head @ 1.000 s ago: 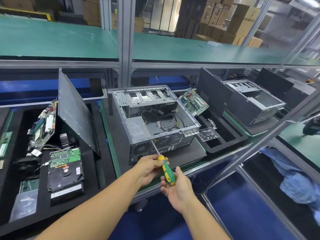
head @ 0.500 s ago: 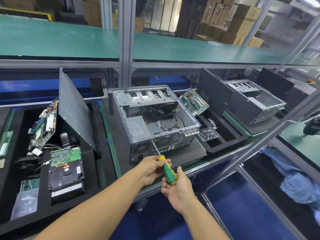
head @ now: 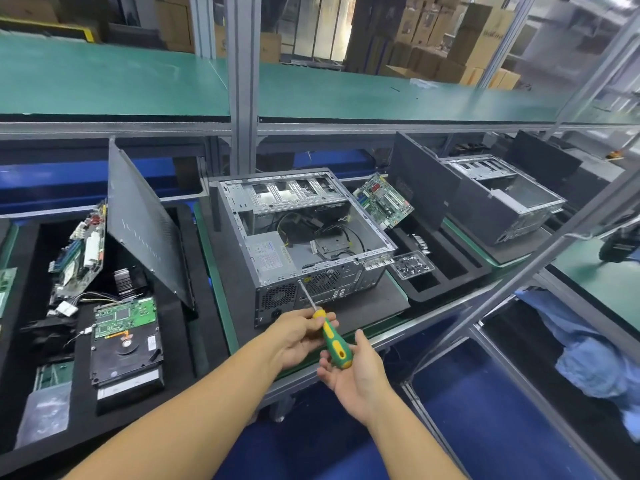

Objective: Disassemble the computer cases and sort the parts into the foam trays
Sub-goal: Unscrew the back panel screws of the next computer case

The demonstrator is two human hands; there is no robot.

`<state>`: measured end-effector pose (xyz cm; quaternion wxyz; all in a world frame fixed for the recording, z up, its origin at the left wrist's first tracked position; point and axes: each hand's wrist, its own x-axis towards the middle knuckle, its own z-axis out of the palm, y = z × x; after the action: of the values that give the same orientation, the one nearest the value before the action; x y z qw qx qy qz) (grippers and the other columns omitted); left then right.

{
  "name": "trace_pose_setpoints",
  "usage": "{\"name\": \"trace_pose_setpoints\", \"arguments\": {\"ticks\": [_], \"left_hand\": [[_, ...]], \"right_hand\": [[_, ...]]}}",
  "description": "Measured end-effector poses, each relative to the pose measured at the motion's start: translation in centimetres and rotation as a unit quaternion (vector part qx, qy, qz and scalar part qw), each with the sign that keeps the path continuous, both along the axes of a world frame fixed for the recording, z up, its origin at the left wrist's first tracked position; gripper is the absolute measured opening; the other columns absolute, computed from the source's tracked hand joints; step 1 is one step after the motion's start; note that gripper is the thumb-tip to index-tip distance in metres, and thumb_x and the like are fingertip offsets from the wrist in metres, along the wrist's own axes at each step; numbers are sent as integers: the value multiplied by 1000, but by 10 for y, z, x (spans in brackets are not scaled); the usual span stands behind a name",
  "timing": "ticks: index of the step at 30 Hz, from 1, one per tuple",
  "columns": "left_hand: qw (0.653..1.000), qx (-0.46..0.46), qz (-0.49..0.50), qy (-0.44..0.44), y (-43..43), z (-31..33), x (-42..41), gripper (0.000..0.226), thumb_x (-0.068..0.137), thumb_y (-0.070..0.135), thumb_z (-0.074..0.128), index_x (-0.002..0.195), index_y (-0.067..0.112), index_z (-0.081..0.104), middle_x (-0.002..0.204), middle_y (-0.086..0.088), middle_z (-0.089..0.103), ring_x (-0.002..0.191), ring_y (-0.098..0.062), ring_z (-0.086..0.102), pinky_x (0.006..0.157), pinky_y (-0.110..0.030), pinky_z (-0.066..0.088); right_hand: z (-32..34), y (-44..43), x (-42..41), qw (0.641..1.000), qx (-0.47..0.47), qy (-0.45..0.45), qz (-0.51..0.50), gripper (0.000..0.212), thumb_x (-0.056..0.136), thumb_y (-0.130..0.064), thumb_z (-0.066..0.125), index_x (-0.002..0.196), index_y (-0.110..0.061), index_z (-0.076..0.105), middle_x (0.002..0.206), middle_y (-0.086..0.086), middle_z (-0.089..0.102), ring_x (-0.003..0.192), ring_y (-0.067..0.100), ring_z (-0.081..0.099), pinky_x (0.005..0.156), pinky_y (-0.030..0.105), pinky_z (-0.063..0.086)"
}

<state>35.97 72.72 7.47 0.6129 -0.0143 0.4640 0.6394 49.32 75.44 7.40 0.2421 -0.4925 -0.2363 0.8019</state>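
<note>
An open grey computer case (head: 304, 237) lies on its side on a dark mat, with a power supply and loose cables inside. A green and yellow screwdriver (head: 333, 341) points its tip at the top of the case's rear panel. My left hand (head: 298, 336) pinches the screwdriver near the top of its handle. My right hand (head: 356, 372) cups the butt of the handle with its fingers spread. The black foam tray (head: 180, 334) on the left holds a hard drive (head: 124, 337), a motherboard (head: 79, 251) and a leaning side panel (head: 145, 223).
A second foam tray (head: 446, 278) to the right holds a motherboard (head: 382, 199) and a clear box of screws (head: 412, 265). Another stripped case (head: 509, 199) stands further right. A metal post (head: 242, 81) and a green shelf rise behind. A diagonal frame bar (head: 519, 271) crosses the right side.
The screwdriver stays at the rear panel. My right hand has loosened around the handle's butt, with the fingers more spread than before. The left hand stays pinched.
</note>
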Motion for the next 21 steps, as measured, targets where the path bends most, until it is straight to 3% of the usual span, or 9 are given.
{"name": "trace_pose_setpoints", "arguments": {"ticks": [2,3,6,9,11,13,16,19,21], "left_hand": [[1000,4,-27,-11,-2,-2,-2,16,97,-5,50,111,1,56,112,-21,70,100,-32,67,83,-43,56],[999,-5,-50,0,-2,0,-2,7,97,5,56,104,4,58,105,-17,71,90,-28,67,74,-38,56],[993,-30,-96,62,1,0,3,22,88,29,71,87,11,59,69,-6,60,60,-18,57,55,-29,50],[996,-27,-55,70,3,-4,6,20,76,17,78,81,5,63,65,-7,60,63,-19,59,63,-31,51],[998,-19,-33,47,3,-3,4,13,80,5,74,88,-2,66,75,-14,69,68,-22,68,62,-32,56],[999,-8,-17,26,1,-4,2,11,89,-6,62,100,-5,63,91,-19,74,79,-25,73,66,-38,58],[1000,12,-18,-6,-2,-2,2,12,97,-5,51,107,-3,56,109,-22,70,94,-29,68,80,-40,54],[997,-16,-54,51,2,1,5,13,94,14,65,83,8,59,80,-9,63,68,-20,57,67,-33,46],[996,-25,-47,76,4,1,6,16,89,15,71,79,9,60,67,-6,55,60,-17,52,62,-31,45]], "right_hand": [[-1,0,-1,999,24,-28,8,39,107,-31,43,121,4,53,73,16,58,54,19,54,43,29,49],[-3,0,-2,998,48,-35,8,29,107,-24,44,119,2,53,77,16,57,55,18,52,44,28,48],[-8,-5,-5,992,117,-43,18,7,101,-3,53,104,-9,52,95,15,58,67,19,52,57,29,50],[-9,-11,-7,992,127,-11,10,16,95,1,62,103,-10,54,96,13,59,69,17,52,60,29,49],[-6,-12,-7,997,73,9,-7,16,97,-17,65,107,-7,58,87,14,57,66,19,54,57,32,52],[-3,-9,-5,1000,2,8,-7,35,102,-36,56,107,-1,59,75,15,56,59,22,54,50,32,51],[-2,-5,-4,1000,10,-28,5,36,107,-30,45,114,4,55,68,13,55,50,18,50,41,27,45],[-4,-3,-5,997,70,-31,4,13,103,-12,53,111,-2,53,88,17,54,61,20,51,50,29,51],[-3,-3,-5,995,95,-22,15,11,98,-2,60,104,-7,52,98,18,55,69,23,51,57,30,54]]}}
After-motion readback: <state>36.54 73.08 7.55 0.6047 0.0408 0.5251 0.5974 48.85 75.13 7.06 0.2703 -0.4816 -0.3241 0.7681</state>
